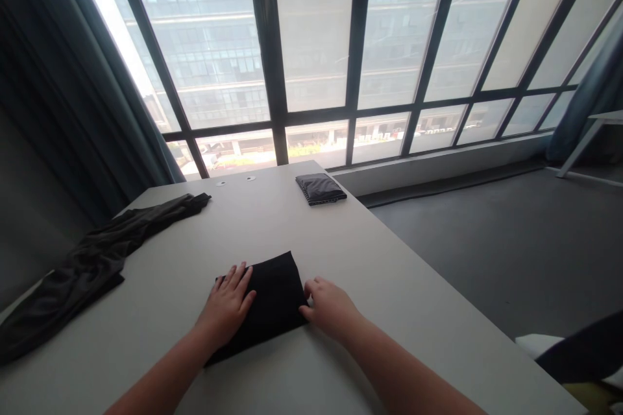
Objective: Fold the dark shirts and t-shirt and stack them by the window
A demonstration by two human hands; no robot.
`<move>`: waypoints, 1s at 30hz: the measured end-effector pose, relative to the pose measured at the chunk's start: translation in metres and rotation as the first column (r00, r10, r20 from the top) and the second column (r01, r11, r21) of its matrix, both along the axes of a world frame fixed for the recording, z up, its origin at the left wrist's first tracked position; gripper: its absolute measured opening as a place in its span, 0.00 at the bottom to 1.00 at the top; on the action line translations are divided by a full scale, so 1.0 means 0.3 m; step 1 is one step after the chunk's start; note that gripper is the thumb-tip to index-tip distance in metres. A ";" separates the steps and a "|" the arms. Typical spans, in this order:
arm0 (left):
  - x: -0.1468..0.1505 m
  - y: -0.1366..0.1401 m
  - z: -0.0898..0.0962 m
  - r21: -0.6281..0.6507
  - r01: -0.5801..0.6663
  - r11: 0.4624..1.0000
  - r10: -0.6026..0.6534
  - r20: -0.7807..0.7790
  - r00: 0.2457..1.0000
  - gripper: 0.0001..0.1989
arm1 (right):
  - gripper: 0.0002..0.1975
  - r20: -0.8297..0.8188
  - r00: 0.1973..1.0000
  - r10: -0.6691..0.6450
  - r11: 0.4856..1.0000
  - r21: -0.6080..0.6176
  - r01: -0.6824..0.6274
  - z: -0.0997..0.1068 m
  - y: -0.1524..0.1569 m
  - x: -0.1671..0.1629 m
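The folded black garment (276, 295) lies flat and plain, roughly rectangular. My left hand (228, 308) spreads loosely over it; my right hand (333, 310) pinches its right edge.

The left hand (226, 312) hides much of the left side of the black cloth (276, 295), and whether the fingers (310, 286) of the right hand (333, 308) pinch its right edge cannot be told. Both forearms (163, 363) run off the bottom edge, as does the bench (243, 220). The left edge cuts the grey garment (104, 243) and curtain (63, 65); the right edge, a white table (608, 116) and a dark item (584, 350). Outside, the building (219, 39) is hazy.
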State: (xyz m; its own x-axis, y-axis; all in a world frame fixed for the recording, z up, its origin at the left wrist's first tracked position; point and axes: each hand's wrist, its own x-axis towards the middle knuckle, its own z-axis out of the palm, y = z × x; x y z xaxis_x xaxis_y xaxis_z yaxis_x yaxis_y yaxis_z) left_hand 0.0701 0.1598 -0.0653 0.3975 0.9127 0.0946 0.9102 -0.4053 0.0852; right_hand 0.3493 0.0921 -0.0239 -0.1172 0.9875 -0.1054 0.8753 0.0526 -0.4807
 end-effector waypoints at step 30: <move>-0.199 -0.211 -0.141 -0.064 -0.228 0.972 0.236 0.174 0.956 0.36 | 0.19 -0.445 0.857 -0.258 0.966 -0.137 0.220 -0.014 0.105 -0.104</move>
State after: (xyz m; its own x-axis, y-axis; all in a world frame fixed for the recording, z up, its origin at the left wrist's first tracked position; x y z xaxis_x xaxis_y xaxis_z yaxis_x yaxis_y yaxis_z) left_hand 0.0105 0.0965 -0.1076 0.1548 0.9825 0.1035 0.9468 -0.1774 0.2684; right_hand 0.3182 0.1236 -0.0281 0.0675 0.9820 -0.1766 0.5382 -0.1849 -0.8223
